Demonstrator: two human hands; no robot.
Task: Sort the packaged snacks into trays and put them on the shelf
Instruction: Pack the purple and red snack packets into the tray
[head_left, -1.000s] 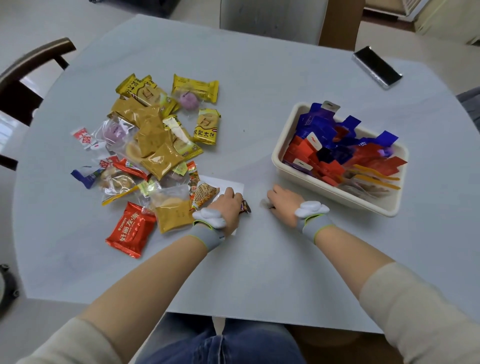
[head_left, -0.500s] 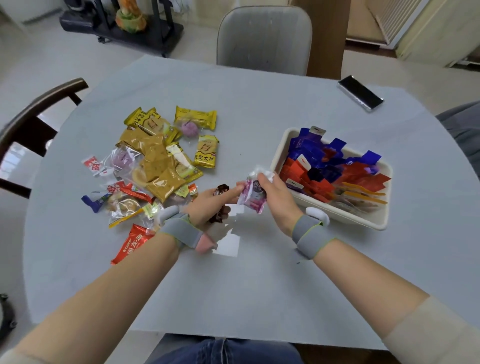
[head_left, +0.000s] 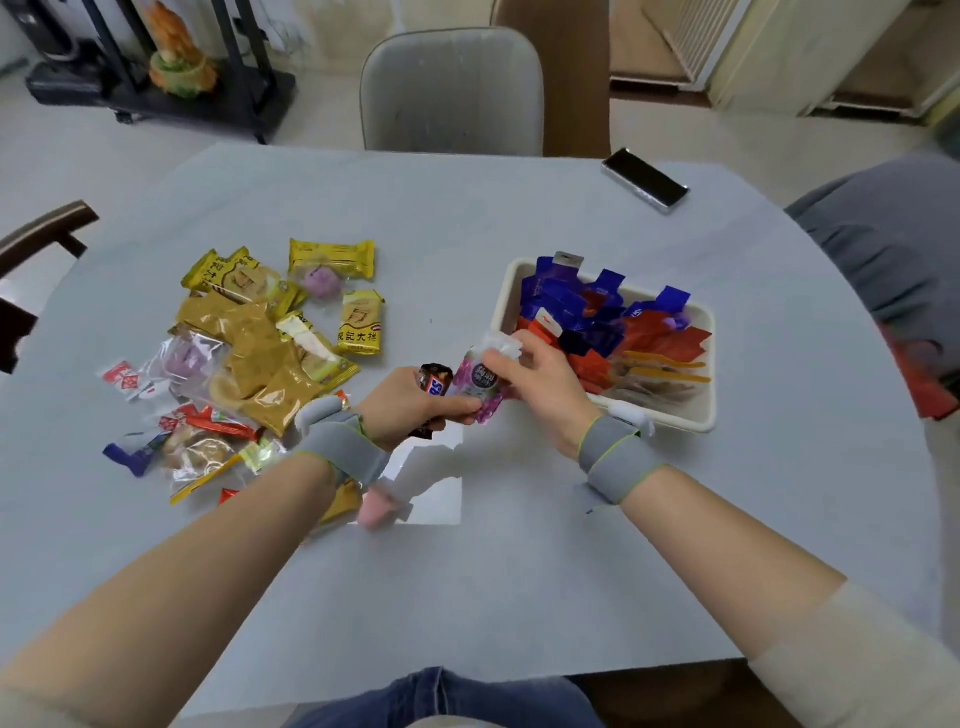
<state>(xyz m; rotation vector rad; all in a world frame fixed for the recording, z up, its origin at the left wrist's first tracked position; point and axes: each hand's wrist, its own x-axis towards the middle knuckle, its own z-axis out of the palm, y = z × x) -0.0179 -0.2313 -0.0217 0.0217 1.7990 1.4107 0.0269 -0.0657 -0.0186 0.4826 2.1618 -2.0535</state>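
The cream tray (head_left: 707, 415) holds blue and red sachets (orange ones along its near side). The left hand (head_left: 402, 410) curls round a brown Snickers bar (head_left: 435, 382), its fingertips touching a purple-printed snack packet (head_left: 480, 387) that the right hand (head_left: 540, 387) pinches above the table (head_left: 519, 571), beside the tray.

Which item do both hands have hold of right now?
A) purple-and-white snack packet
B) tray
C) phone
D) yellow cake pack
A: the right hand pinches the top of the purple packet while the left hand pinches its lower end, just left of the tray. The left hand also holds a small brown candy bar.
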